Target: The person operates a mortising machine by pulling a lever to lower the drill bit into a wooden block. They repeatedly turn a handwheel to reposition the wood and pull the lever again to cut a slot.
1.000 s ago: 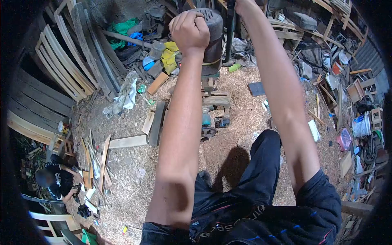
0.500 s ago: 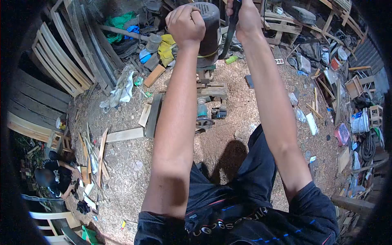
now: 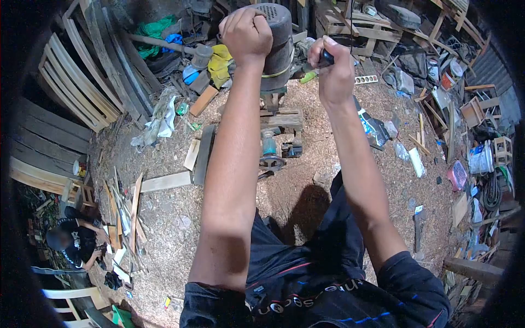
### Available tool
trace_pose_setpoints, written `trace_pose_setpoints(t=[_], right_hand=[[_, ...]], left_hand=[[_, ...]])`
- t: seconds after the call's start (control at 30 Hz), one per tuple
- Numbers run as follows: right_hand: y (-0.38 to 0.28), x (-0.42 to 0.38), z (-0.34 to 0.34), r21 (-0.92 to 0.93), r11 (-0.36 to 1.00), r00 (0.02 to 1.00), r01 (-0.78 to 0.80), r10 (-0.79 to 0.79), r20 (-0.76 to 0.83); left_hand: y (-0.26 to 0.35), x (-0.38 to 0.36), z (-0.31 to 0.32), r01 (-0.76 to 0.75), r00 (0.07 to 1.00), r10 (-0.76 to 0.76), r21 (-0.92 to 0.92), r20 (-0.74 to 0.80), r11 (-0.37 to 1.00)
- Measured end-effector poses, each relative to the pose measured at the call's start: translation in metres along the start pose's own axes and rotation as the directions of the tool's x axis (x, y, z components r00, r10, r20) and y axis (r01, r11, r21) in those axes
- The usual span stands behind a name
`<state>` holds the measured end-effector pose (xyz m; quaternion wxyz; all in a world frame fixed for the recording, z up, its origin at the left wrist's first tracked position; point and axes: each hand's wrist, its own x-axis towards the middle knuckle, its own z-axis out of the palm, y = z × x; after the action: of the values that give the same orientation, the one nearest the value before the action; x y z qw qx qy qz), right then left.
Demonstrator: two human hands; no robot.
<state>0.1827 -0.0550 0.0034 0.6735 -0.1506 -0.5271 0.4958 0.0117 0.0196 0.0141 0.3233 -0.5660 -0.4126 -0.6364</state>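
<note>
Our right hand [image 3: 334,63] is now drawn lower and nearer, its fingers curled tight round a dark handle [image 3: 326,58] whose end faces us, and the long dark bar that ran down beside the perforated cylinder [image 3: 278,45] is no longer seen there, so the held piece looks free of it. Our left hand [image 3: 246,35] stays folded in a fist against the cylinder's left side, though we cannot tell what, if anything, it grips. Farther out, the white socket strip [image 3: 366,80] shows more fully to the right, and a blue-and-black packet [image 3: 373,128] has come out beside our right forearm.
</note>
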Motion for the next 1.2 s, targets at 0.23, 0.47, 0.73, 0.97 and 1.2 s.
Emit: trace_pose_setpoints(t=[0.23,0.47,0.73,0.97,1.2], right_hand=[[0.032,0.050,-0.007,-0.172,0.961,0.973,0.218,-0.226,-0.033],[0.043,0.099,0.007,-0.690,0.675,0.906,0.260,-0.418,-0.068],[0.167,0.145,-0.081,-0.948,0.312,0.993,0.064,-0.118,0.028],[0.177,0.126,-0.082,-0.854,0.472,0.975,-0.219,0.067,-0.213],[0.195,0.145,-0.084,-0.897,0.396,0.979,-0.195,0.029,-0.200]], left_hand=[[0.002,0.001,-0.003,0.003,0.999,-0.003,0.005,0.041,1.000],[-0.001,0.006,-0.001,0.001,0.999,-0.003,0.036,0.051,0.999],[0.008,0.033,-0.005,0.061,0.994,-0.056,-0.055,0.089,0.997],[0.002,0.034,0.000,0.012,0.998,-0.011,-0.009,0.055,1.000],[0.006,0.042,0.000,0.014,0.999,-0.013,-0.040,0.031,0.999]])
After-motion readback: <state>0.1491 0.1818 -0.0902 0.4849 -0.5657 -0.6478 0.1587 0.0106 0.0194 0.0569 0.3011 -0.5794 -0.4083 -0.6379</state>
